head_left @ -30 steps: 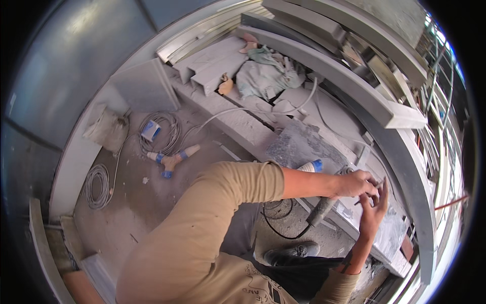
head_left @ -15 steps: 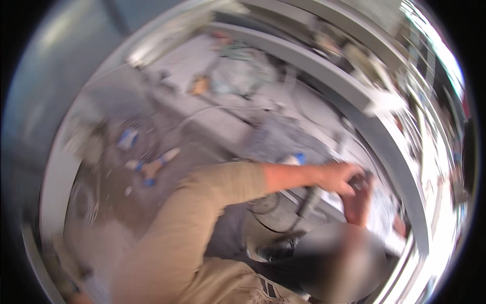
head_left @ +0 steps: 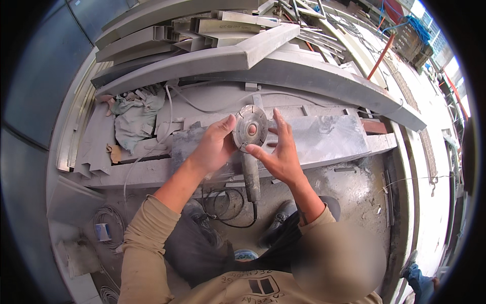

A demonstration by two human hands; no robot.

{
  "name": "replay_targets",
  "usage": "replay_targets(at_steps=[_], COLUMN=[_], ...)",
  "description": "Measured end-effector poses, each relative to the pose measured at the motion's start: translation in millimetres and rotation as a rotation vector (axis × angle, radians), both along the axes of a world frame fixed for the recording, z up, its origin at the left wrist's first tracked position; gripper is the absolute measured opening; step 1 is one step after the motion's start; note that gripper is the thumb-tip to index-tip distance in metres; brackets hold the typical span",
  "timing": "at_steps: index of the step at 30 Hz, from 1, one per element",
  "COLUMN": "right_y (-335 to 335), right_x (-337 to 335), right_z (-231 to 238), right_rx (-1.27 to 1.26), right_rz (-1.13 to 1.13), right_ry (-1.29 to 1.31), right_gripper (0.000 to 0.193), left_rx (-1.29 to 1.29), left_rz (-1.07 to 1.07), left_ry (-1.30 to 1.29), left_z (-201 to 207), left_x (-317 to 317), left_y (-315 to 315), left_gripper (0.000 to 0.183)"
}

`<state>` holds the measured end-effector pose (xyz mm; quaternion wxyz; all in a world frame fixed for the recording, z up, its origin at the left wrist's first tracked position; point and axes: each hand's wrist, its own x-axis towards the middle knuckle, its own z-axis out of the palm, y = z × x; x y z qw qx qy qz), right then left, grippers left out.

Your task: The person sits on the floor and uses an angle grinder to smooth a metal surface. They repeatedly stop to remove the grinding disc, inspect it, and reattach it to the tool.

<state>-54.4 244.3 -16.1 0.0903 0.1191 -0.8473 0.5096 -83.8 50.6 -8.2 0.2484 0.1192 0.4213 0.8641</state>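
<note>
A round grey cutting disc with a slotted rim is held up between my hands, above the workpiece. My left hand is closed on its left edge, thumb at the rim and fingers hidden behind. A fingertip shows through the disc's centre hole; whose it is I cannot tell. My right hand rests its thumb on the disc's lower rim, with the other fingers spread apart to the right. Below the disc is the dusty body of an angle grinder, its head hidden by the disc. Its black cord loops on the floor.
A grey metal slab lies across a long beam before me. Long metal profiles are piled behind it. Crumpled greenish cloth lies left, near a pale cable. Coiled wire sits on the floor. Someone's blue-clad leg shows lower right.
The view has turned and sharpened, bringing both hands from the right to the middle. The disc now shows plainly between them; before, blur hid what they held.
</note>
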Motion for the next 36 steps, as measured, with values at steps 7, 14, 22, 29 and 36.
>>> replay_targets(at_steps=[7, 14, 22, 29, 36], right_y=[-6.3, -12.2, -10.7, -3.6, -2.2], right_x=[1.6, 5.5, 1.9, -1.4, -2.2], right_z=[-14.0, -11.7, -14.0, -11.4, -8.3], right_rx=[0.148, 0.147, 0.125, 0.109, 0.146], right_rz=[-0.015, -0.066, -0.076, 0.014, 0.069], right_ry=[0.284, 0.264, 0.304, 0.260, 0.282], right_gripper=[0.117, 0.114, 0.115, 0.112, 0.105], left_rx=[0.079, 0.086, 0.062, 0.114, 0.135], left_rz=[-0.049, 0.013, 0.013, 0.014, 0.040], left_ry=[-0.083, -0.123, 0.010, -0.067, -0.104], left_z=[-3.1, -4.8, -4.4, -6.9, -7.2], left_x=[6.4, 7.7, 8.6, 7.9, 6.9], left_y=[11.9, 10.2, 11.8, 7.5, 9.2], left_gripper=[0.049, 0.041, 0.038, 0.037, 0.040])
